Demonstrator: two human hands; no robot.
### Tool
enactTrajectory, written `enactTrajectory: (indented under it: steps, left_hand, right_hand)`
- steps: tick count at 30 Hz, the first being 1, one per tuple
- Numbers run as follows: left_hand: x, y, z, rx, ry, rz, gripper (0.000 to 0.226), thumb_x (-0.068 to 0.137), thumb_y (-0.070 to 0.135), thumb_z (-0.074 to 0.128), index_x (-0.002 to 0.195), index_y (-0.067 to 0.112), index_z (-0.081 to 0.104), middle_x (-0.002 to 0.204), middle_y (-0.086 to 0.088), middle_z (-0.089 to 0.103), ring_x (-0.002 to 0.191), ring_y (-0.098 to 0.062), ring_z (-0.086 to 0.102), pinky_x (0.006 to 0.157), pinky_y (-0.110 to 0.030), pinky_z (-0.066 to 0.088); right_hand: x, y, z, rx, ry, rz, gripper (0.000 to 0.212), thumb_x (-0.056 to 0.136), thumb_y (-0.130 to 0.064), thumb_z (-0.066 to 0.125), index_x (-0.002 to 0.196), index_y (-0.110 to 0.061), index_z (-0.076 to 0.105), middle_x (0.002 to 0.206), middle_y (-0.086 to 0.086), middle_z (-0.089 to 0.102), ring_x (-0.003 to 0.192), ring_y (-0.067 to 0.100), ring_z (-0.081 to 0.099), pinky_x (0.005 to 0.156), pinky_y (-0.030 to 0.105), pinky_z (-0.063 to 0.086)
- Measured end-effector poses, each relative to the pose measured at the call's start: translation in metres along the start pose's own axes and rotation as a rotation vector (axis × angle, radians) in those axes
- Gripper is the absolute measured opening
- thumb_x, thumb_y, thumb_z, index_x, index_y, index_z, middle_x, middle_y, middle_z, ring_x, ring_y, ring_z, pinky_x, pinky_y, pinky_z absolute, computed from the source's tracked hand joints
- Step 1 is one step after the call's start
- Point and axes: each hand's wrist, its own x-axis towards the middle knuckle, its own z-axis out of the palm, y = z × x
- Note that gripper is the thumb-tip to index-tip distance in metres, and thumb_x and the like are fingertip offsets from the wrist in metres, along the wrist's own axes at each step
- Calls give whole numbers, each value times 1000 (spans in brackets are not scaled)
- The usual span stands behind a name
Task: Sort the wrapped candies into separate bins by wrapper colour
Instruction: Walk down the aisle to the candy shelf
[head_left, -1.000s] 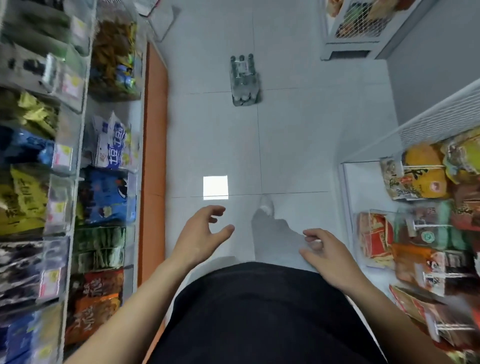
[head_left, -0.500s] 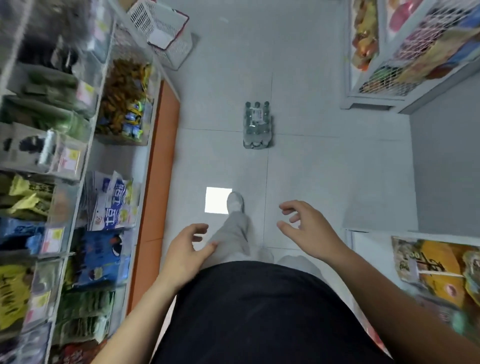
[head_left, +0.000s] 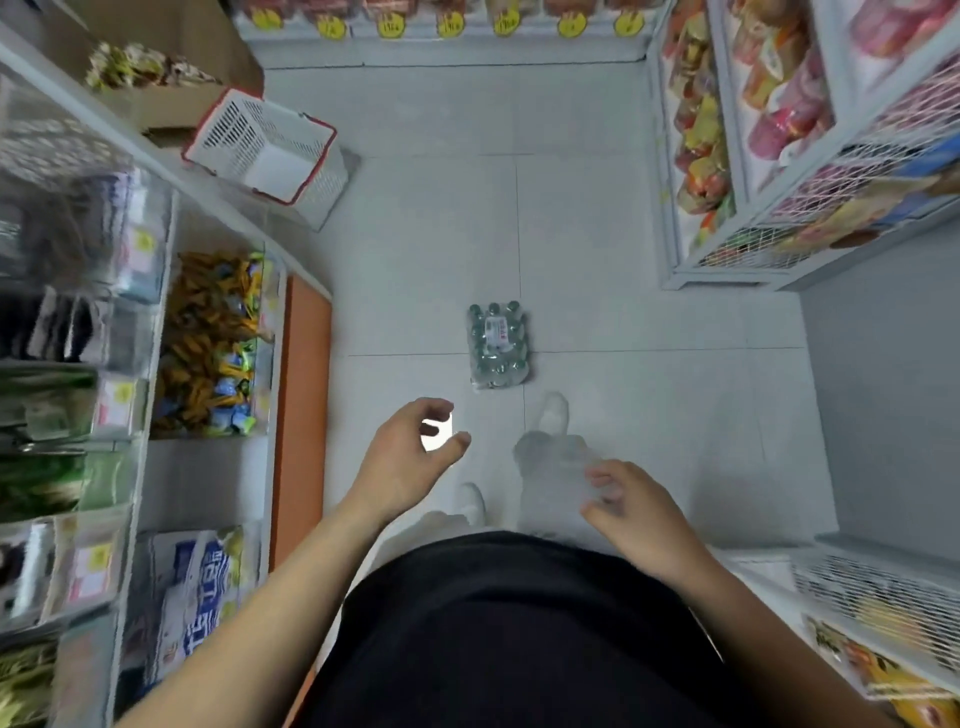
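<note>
I stand in a shop aisle and look down at the tiled floor. A clear bin (head_left: 270, 332) on the left shelf holds a heap of wrapped candies (head_left: 208, 343) in orange, blue and green wrappers. My left hand (head_left: 405, 457) hangs over the floor to the right of that shelf, fingers loosely curled, holding nothing. My right hand (head_left: 634, 514) hovers in front of my waist, fingers loosely curled and empty. Neither hand touches the candies.
A shrink-wrapped pack of bottles (head_left: 498, 345) stands on the floor ahead. A white shopping basket (head_left: 270, 150) with a red rim lies at the far left. Snack shelves (head_left: 78, 364) line the left, wire racks (head_left: 779, 156) the right. My feet are on the tiles.
I have walked forward down the aisle and my view has tilted up. The bottle pack and basket came nearer. My hands swung with the steps, both still empty.
</note>
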Motion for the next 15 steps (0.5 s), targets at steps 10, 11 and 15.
enactTrajectory:
  steps: [10, 11, 15]
  left_hand:
    - [123, 67, -27, -66, 126, -176, 35, 87, 42, 72, 118, 31, 60, 115, 21, 62, 100, 6, 59, 77, -10, 42]
    - [128, 69, -34, -89, 161, -198, 34, 87, 41, 72, 117, 32, 60, 114, 21, 62, 99, 6, 59, 76, -9, 42]
    - [142, 65, -66, -180, 308, -285, 32, 87, 42, 71, 115, 33, 59, 112, 24, 61, 98, 4, 61, 75, -12, 44]
  right_hand:
    - [192, -98, -136, -87, -86, -161, 36, 89, -29, 67, 124, -26, 59, 116, -11, 58, 98, 9, 61, 85, 27, 46]
    - [210, -119, -146, -111, -99, -198, 35, 89, -29, 67, 124, -26, 59, 115, -11, 58, 97, 9, 61, 84, 27, 45]
    - [270, -208, -161, -170, -151, -339, 34, 90, -28, 67, 123, -25, 60, 114, -10, 59, 90, 4, 59, 77, 20, 41]
